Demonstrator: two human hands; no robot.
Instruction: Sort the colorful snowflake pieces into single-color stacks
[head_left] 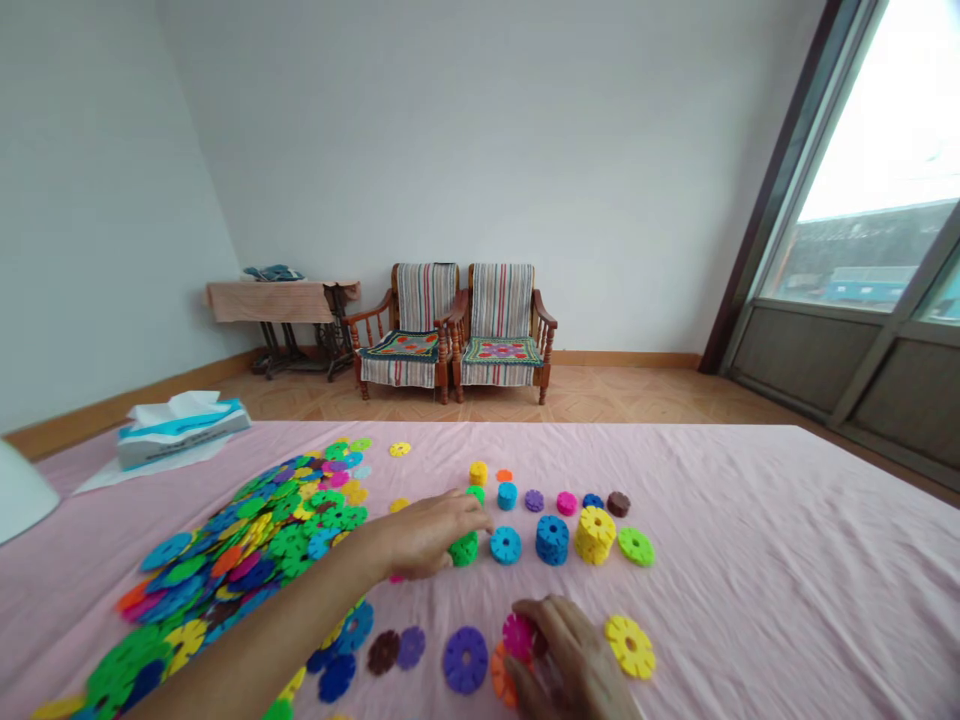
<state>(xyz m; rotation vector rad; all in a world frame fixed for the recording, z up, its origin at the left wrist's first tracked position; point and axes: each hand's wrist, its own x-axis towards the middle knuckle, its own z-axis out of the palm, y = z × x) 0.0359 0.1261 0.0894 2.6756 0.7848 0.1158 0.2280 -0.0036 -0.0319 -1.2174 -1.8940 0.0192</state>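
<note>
My left hand [435, 535] reaches across the table with its fingers curled over a stack of green notched plastic discs [463, 550], hiding part of it. A small green disc [475, 494] shows just beyond the knuckles. Closer to me, my right hand [574, 655] is closed on a small pink disc [517, 636], above an orange disc [502, 675] that it partly covers. A purple disc [466, 660] lies to the left of this hand, a yellow disc [630, 646] to the right. Stacks of light blue [505, 545], blue [553, 540] and yellow discs [596, 535] stand in a row, with a lime green disc [636, 546] at the end.
A large mixed heap of discs [262, 540] covers the table's left side. Behind the row sit smaller pieces, including a brown one [619, 503] and a yellow stack [478, 473]. A tissue box [184, 435] stands at the far left on the pink cloth [787, 570].
</note>
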